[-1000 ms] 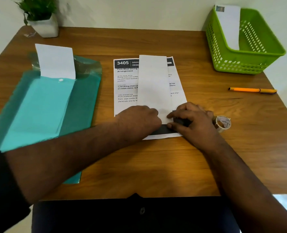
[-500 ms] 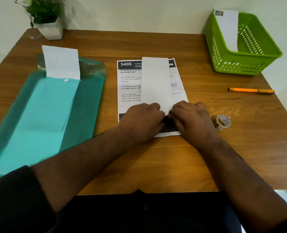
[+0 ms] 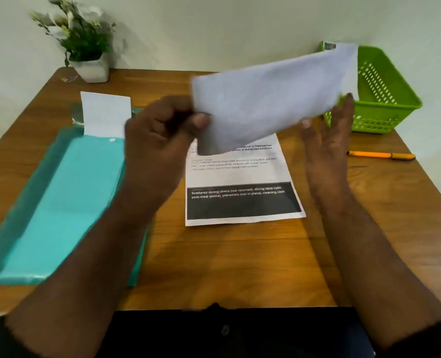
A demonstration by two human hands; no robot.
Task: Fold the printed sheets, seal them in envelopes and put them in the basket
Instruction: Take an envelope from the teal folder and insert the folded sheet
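- Wood-grain brown tabletop (image 3: pixel 240 267) fills the frame below a plain pale wall; a white pot with a green-and-white plant (image 3: pixel 85 47) stands at the upper left.
- You can read white lettering in the black band of the printed white paper sheet (image 3: pixel 242 202), which lies flat at the centre of the frame: "Scattered dining chairs (not returned), dining table (with post-meal stains), placemats (not in place), cleaning cloth". The smaller lines above it are blurred; "designated positions" is all that can be made out.
- Your left hand (image 3: pixel 160 140) pinches the left end of a long white paper envelope (image 3: pixel 273 99) between thumb and curled fingers, holding it in the air above the sheet, tilted up toward the right.
- Your right hand (image 3: pixel 328 140) is raised with its fingers straight and loosely spread, palm toward the envelope; the fingertips (image 3: pixel 348 99) sit at the envelope's lower right edge, but you cannot tell whether they touch it.
- A lime-green slotted plastic basket (image 3: pixel 385 107) sits at the upper right, partly hidden behind the envelope; a stamped corner shows at its left rim.
- An orange pen with a dark cap (image 3: pixel 381 155) lies at the right, below the basket.
- A teal translucent plastic folder (image 3: pixel 59 202) lies at the left, with a white folded paper (image 3: pixel 105 113) sticking out of its upper end.
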